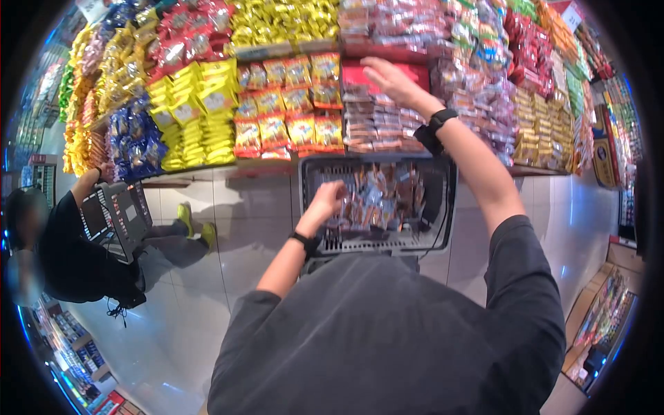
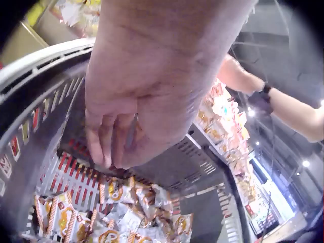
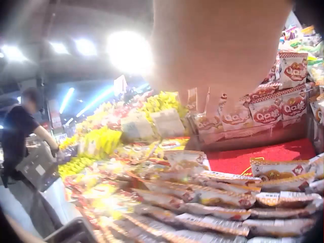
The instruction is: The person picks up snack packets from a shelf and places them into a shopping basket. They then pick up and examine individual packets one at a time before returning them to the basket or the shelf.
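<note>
Over the left part of a dark shopping basket (image 1: 448, 207) is my left hand (image 1: 327, 202); the left wrist view shows this hand (image 2: 136, 116) with loosely bent fingers and no packet visible in it. Small orange-and-white packets (image 2: 109, 235) lie in the bottom of the basket (image 2: 200, 164). My right hand (image 1: 395, 84), fingers extended, is above the display near a bare red patch (image 1: 354, 75), holding nothing visible. In the right wrist view the hand (image 3: 217, 45) is blurred above rows of packets (image 3: 217, 197), its fingertips indistinct.
Yellow bags (image 1: 218, 86), red-and-yellow packets (image 1: 273, 131) and blue packets (image 1: 131, 149) fill the display left of the red patch. Purple-toned packets (image 1: 477, 117) lie to its right. At the left, another person (image 1: 83, 256) stands by the display with a grey basket (image 1: 128, 218).
</note>
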A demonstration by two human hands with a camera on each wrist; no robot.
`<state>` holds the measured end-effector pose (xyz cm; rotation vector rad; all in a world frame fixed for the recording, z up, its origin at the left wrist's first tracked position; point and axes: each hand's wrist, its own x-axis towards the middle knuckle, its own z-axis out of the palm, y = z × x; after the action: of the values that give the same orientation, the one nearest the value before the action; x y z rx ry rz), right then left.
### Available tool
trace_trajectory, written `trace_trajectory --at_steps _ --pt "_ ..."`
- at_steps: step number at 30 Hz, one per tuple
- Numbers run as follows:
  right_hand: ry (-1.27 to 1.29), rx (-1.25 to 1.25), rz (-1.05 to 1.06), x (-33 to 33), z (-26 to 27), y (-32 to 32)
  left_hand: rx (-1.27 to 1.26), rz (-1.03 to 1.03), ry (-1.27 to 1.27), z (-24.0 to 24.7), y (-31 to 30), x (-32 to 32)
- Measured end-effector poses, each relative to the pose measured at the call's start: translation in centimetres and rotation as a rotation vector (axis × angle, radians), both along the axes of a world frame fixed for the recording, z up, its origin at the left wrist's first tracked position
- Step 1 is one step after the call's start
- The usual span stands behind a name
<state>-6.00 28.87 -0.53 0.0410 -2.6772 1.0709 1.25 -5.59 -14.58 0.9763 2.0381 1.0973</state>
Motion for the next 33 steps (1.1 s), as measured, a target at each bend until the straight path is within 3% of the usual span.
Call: trace_trajectory --at_steps 2,4,6,8,10,12,15,18,19,20,23,25,28,29,33 --pt "0.171 0.041 -0.027 3.8 2.4 -1.8 -0.221 -0.063 0.036 -2.3 0.6 0.1" --pt "0.128 -0.028 -0.113 9.5 3.2 -5.0 -0.252 -0.079 0.033 -5.5 1.1 0.8" --pt "-0.135 -0.388 -0.203 15.9 2.4 -8.9 -0.278 -0.100 0.029 -9.2 1.6 1.9" --pt "-0.377 -0.672 -0.174 21.8 -0.3 -11.5 -0.326 -0.247 0.067 -13.1 2.8 2.8" --pt "-0.426 -0.485 -0.151 27.0 -3.5 -12.7 -0.455 -0.381 0.076 -15.4 4.0 3.6" --pt "-0.598 -0.563 -0.256 30.9 -4.5 -13.3 -0.275 -0.397 0.092 -17.8 3.5 4.7" --pt "-0.610 -0.555 -0.341 34.0 -4.8 -13.3 -0.318 -0.436 0.065 -14.1 4.0 6.1" --pt "-0.601 -0.539 -0.435 35.0 -4.9 -13.5 -0.186 -0.425 0.210 -21.6 3.6 7.7" --pt "-0.591 -0.512 -0.435 35.0 -5.3 -13.6 -0.234 -0.418 0.132 -20.4 4.0 7.6" --pt "-0.582 -0.484 -0.437 35.1 -5.7 -13.6 -0.247 -0.613 0.389 -19.3 4.6 7.2" --pt "-0.576 -0.513 -0.400 34.6 -5.7 -14.3 -0.204 -0.525 0.225 -15.2 4.3 6.1" --pt "-0.587 -0.525 -0.361 34.3 -6.4 -14.6 -0.391 -0.768 0.210 -14.6 4.8 5.5" --pt "-0.580 -0.468 -0.333 33.6 -6.3 -14.9 -0.500 -0.662 0.063 -12.7 4.8 4.9" --pt "-0.575 -0.492 -0.338 33.4 -6.1 -15.1 -0.441 -0.525 -0.031 -11.9 3.8 4.9" --pt "-0.562 -0.467 -0.327 33.1 -6.2 -15.0 -0.483 -0.563 -0.021 -13.2 3.3 4.4"
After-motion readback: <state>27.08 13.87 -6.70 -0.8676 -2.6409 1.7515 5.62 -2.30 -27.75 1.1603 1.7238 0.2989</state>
